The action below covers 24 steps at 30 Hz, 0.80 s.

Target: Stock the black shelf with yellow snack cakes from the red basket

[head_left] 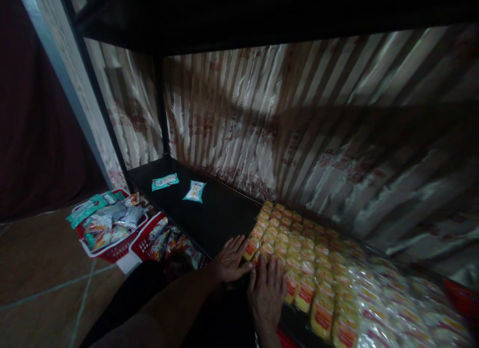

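Rows of small yellow wrapped snack packs (295, 245) stand packed together on the black shelf (220, 220). My left hand (232, 258) lies at the left end of these rows, its fingers stretched out and the tips beside the end packs. Against their front edge rests my right hand (266, 290), fingers extended over the nearest packs and hiding some of them. Neither hand is wrapped round a pack. Farther left on the shelf lie two flat teal-and-white snack bags, one bag (165, 181) near the corner and another bag (194, 191) closer to the rows.
Clear-wrapped packs (389, 298) continue the rows rightward. Below the shelf's left end, a red-and-white basket (112, 255) and a second red basket (140, 243) hold mixed snack bags on the tiled floor (41, 268). Wrinkled printed sheeting (232, 113) covers the back; a dark upper shelf (262, 18) hangs overhead.
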{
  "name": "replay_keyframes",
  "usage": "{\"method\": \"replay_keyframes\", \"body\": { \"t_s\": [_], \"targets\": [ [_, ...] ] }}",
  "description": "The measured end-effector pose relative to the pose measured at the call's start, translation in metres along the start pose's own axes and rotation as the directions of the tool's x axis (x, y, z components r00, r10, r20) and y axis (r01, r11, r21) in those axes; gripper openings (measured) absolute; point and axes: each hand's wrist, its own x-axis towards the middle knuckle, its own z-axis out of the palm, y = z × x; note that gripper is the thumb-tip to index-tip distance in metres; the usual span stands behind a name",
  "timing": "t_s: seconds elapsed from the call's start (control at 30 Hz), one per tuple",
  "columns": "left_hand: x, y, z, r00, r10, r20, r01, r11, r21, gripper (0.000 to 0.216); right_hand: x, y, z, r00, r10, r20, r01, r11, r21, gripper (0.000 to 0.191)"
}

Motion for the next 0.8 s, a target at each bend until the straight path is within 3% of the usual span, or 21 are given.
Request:
{"method": "replay_keyframes", "body": {
  "t_s": [0.4,0.8],
  "targets": [
    [0.002,0.008,-0.003,0.998,0.006,0.066,-0.009,0.999,0.050,0.070,0.002,0.003,0.002,0.995,-0.080,-0.060,0.069,0.985,-0.155,0.058],
    [0.003,-0.001,0.013,0.997,0.082,-0.016,-0.080,0.991,0.110,0.067,-0.004,0.002,0.001,0.999,0.007,0.031,0.000,0.980,-0.201,0.054]
  ]
}}
